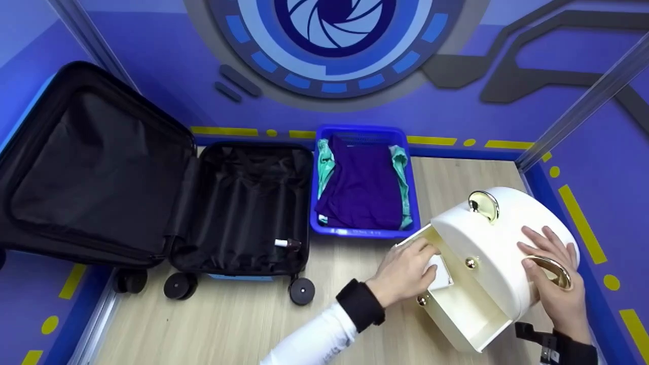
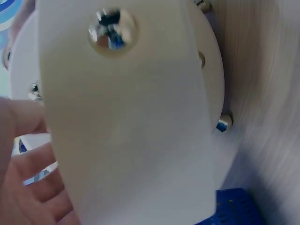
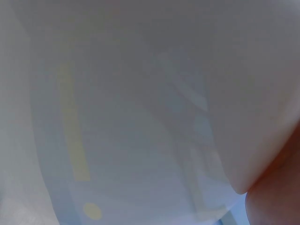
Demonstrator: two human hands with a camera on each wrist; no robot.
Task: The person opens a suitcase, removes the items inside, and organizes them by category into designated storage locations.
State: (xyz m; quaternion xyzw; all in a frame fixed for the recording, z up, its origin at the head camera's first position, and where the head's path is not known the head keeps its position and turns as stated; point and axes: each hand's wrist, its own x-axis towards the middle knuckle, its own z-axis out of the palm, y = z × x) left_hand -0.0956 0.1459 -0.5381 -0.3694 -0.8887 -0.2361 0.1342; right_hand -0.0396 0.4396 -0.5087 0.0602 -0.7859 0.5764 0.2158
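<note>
In the head view a white rounded storage case (image 1: pixel 512 233) with gold handles stands at the right, its drawer (image 1: pixel 474 309) pulled out. My left hand (image 1: pixel 405 268) reaches into that drawer and pinches a small white box (image 1: pixel 441 274) between thumb and fingers. In the left wrist view, the drawer front (image 2: pixel 126 126) hides part of the left hand (image 2: pixel 28 164). My right hand (image 1: pixel 560 284) rests on the case's top beside a gold handle (image 1: pixel 556 271), its fingers spread. The right wrist view is mostly filled by the case's glossy surface (image 3: pixel 131 117).
An open black suitcase (image 1: pixel 248 203) lies at the left, with a small dark tube with a white cap (image 1: pixel 287 244) inside. Between it and the case stands a blue basket (image 1: pixel 365 232) of folded purple and green clothes (image 1: pixel 362 187). Blue walls (image 1: pixel 583 142) border the wooden surface.
</note>
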